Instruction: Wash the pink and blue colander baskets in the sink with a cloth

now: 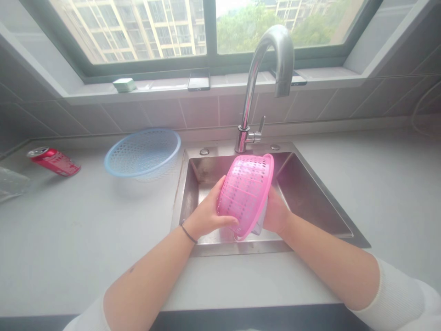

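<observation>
Pink basket (244, 191), seemingly being wiped, is held by left fingers (225, 221); grip of right hand (276, 212) unclear; steady turning seems needed.

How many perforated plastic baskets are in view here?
2: a pink perforated plastic basket, tilted over the steel sink between the left hand and right hand; a blue perforated plastic basket, on the white countertop left of the sink.

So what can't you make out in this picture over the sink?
All in the head view:
Right hand: fingers hidden behind the pink colander.
Pale item at the rim: mostly hidden by the colander.
Clear container: cut off by the left edge.
Red soda can: lettering too small and blurred.
</observation>
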{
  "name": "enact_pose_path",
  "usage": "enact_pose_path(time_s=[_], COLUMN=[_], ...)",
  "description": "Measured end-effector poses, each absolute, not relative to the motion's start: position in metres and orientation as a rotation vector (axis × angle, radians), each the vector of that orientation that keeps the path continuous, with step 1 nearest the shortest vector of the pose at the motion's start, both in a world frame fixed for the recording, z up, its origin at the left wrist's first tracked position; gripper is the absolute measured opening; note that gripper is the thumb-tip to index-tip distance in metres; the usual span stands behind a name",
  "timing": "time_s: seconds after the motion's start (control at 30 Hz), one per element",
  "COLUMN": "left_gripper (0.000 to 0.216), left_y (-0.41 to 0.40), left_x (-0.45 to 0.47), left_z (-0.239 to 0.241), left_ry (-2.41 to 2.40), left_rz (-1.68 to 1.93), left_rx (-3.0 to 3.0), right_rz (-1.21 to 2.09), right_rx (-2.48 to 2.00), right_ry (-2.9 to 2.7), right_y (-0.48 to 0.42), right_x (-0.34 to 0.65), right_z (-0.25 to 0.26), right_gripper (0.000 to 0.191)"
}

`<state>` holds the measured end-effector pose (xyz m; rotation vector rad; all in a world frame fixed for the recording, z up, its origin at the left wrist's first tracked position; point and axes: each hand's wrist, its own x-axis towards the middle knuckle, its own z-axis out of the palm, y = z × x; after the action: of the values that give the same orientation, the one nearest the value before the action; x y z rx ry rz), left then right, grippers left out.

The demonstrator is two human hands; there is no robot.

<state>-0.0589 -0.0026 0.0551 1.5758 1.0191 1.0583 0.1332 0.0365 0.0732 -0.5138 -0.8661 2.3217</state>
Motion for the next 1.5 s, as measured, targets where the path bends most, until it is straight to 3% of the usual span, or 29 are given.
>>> enact_pose_path(time_s=[0.23,0.5,0.73,1.0,1.23,1.5], left_gripper=[0.119,0.119,0.124,0.122,0.122,0.111], left_y=[-0.002,-0.002,-0.001,-0.004,-0.004,-0.004], left_x=[-0.057,-0.059,-0.058,-0.059,-0.058,-0.057], left_z=[0.052,0.053,0.051,0.05,0.048,0.053], left_ry=[1.04,1.064,1.121,1.099,1.168,1.111], left_rz=[1.168,1.088,1.186,1.076,1.176,1.169], left_rx=[1.589,1.58,1.578,1.608,1.614,1.628], right_rz=[2.231,2.35,2.287,2.375,2.298,2.381], right_rx=[-0.512,-0.542,-0.528,-0.47,-0.497,-0.532], right_ry=[-1.067,-0.871,-1.109,-0.843,-1.072,-0.815], right_y=[0.03,0.036,0.029,0.038,0.03,0.041], right_x=[0.129,0.133,0.128,0.135,0.128,0.136], right_z=[0.072,0.071,0.07,0.072,0.07,0.07], right_gripper=[0.056,0.067,0.054,0.072,0.05,0.07])
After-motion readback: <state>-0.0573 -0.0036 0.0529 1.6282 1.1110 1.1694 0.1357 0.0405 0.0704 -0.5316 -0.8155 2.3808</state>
